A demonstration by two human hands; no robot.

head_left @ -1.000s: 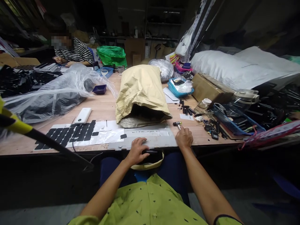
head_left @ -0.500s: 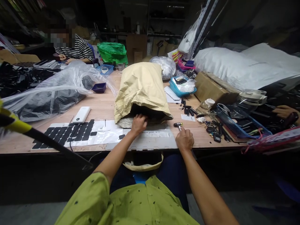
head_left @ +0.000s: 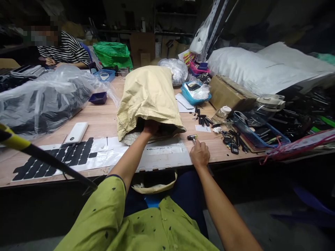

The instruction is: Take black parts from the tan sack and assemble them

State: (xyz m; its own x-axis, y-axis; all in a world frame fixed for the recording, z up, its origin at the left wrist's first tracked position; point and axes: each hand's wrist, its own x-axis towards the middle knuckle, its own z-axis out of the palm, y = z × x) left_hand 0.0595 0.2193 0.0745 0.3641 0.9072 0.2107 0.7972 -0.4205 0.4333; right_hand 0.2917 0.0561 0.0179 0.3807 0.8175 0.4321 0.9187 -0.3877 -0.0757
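A pale yellow woven sack (head_left: 149, 90) lies on the table with its dark mouth facing me. My left hand (head_left: 151, 127) reaches into that mouth, its fingers hidden in shadow. What it touches inside cannot be seen. At the table's front edge, my right hand (head_left: 200, 153) is closed round the handle of a small hammer (head_left: 193, 137) with a black and yellow head. Between my hands, a grey flat board (head_left: 167, 156) lies in front of the sack. To its left, black rounded pieces (head_left: 56, 157) sit in rows on a white sheet (head_left: 111, 150).
A white power bank (head_left: 77, 132) lies left, near a yellow-black arm (head_left: 49, 155) crossing the front. Right are a blue tray (head_left: 261, 134), a jar (head_left: 222, 114), loose black parts (head_left: 202, 118) and a cardboard box (head_left: 231, 91). A person in stripes (head_left: 66, 50) sits back left.
My left hand has gone deeper into the sack, so its fingers have dropped out of sight. The right hand keeps hold of the hammer. The whole view has shifted slightly.
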